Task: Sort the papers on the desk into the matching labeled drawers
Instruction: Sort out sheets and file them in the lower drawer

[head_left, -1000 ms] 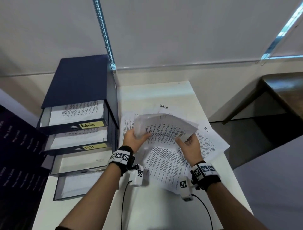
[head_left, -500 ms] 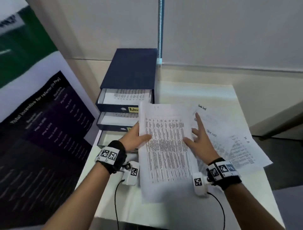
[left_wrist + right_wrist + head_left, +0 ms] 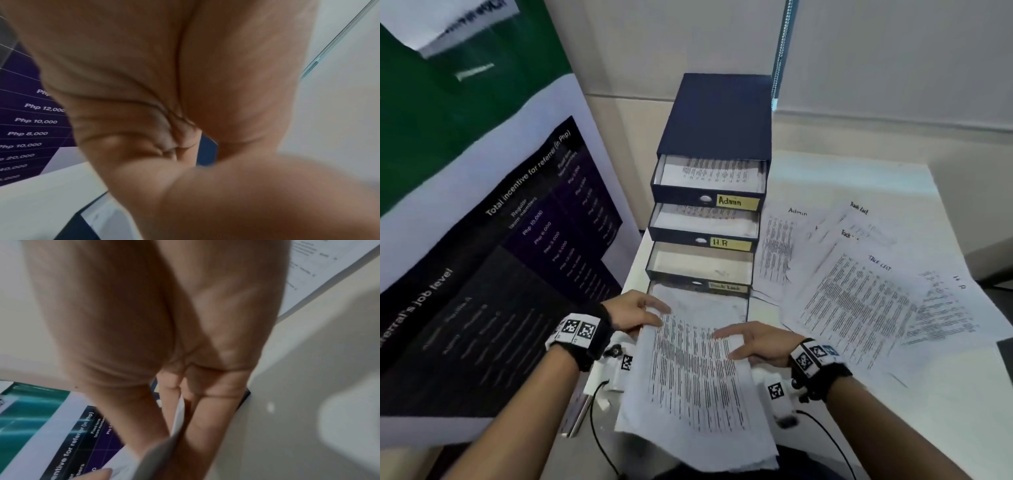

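A thin, crinkled white printed sheet (image 3: 695, 370) covered in dense rows of black text is held at both side edges over the lowest open drawer (image 3: 745, 308) of a dark blue four-drawer cabinet (image 3: 717, 116). The left hand (image 3: 631, 313) pinches its left edge; the right hand (image 3: 760, 342) grips the right edge (thumb on top, fingers beneath). Half a second earlier the sheet was higher, covering the upper drawers. More loose papers (image 3: 859, 291) fan across the smooth white desk (image 3: 887, 178).

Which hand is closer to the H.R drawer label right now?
Left, narrowly. The left hand grips the held sheet's left edge, below and left of the H.R label. The right hand holds the sheet's right edge, lower down and further from the label.
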A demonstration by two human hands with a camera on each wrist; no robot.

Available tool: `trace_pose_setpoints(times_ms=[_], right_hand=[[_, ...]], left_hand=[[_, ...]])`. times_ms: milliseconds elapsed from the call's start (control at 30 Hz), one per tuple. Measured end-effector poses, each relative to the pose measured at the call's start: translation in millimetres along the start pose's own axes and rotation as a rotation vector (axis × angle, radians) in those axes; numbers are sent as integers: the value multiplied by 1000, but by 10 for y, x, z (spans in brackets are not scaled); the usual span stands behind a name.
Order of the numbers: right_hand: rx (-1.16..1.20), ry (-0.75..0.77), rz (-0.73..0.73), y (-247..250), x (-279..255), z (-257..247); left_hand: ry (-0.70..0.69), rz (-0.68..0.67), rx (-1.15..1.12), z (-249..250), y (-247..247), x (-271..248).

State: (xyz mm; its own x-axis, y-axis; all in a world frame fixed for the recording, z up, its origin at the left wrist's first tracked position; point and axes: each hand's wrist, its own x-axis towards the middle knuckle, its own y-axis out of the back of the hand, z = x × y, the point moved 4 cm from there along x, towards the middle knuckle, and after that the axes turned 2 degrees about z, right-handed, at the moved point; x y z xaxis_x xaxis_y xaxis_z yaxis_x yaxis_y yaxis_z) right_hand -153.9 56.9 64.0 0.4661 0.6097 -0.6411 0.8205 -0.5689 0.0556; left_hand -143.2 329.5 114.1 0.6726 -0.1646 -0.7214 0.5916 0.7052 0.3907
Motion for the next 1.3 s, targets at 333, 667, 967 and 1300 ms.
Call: trace_pose_setpoints(times_ms=[333, 667, 967, 1300], right_hand=[[371, -70, 464, 192, 225, -38], [703, -216, 407, 175, 373, 345], [617, -184, 617, 338, 848, 144], [558, -183, 981, 1224, -201, 872]], left_hand=[[27, 193, -187, -391, 123, 529], [86, 601, -212, -377, 93, 846], [-200, 145, 241, 32, -429, 955], [-143, 40, 791, 557, -835, 1380]])
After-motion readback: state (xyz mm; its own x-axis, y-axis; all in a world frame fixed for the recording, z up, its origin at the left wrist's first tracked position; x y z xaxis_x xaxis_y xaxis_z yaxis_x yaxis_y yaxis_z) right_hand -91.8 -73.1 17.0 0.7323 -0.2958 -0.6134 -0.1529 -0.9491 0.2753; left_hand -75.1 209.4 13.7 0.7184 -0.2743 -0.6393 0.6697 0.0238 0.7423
